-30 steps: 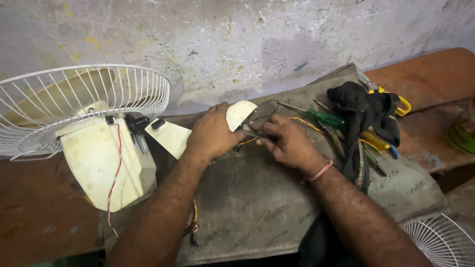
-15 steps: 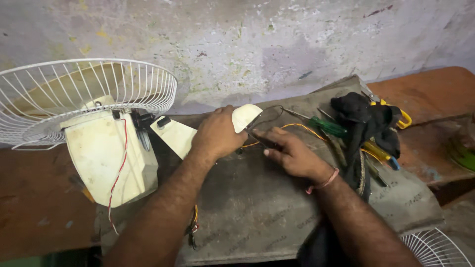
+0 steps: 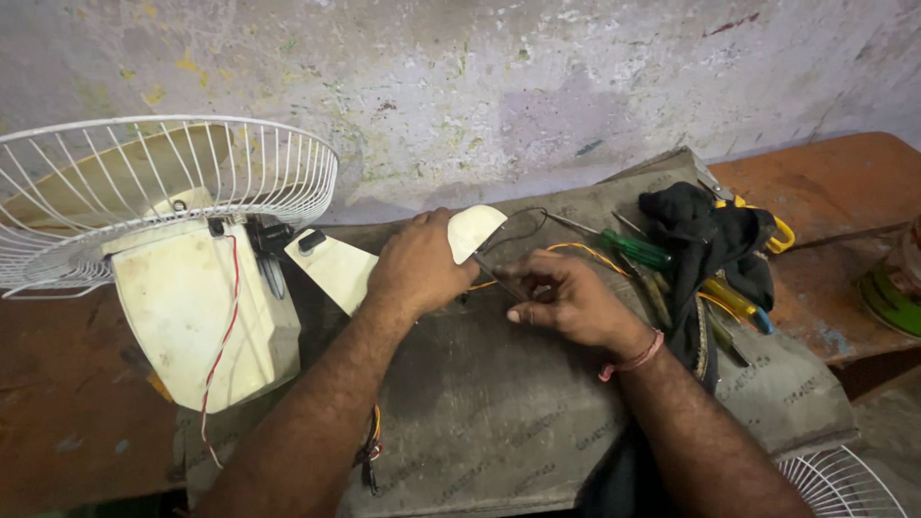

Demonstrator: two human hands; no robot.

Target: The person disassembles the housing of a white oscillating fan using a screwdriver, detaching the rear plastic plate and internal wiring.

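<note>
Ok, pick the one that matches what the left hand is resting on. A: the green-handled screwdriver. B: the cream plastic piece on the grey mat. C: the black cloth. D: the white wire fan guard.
B: the left hand lies over the cream plastic piece on the grey mat, while the fan guard, screwdriver and black cloth lie apart from it.

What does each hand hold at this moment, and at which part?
The left hand presses on the cream plastic part, covering its left end. The right hand pinches thin wires near that part; the exact grip point is hidden.
</note>
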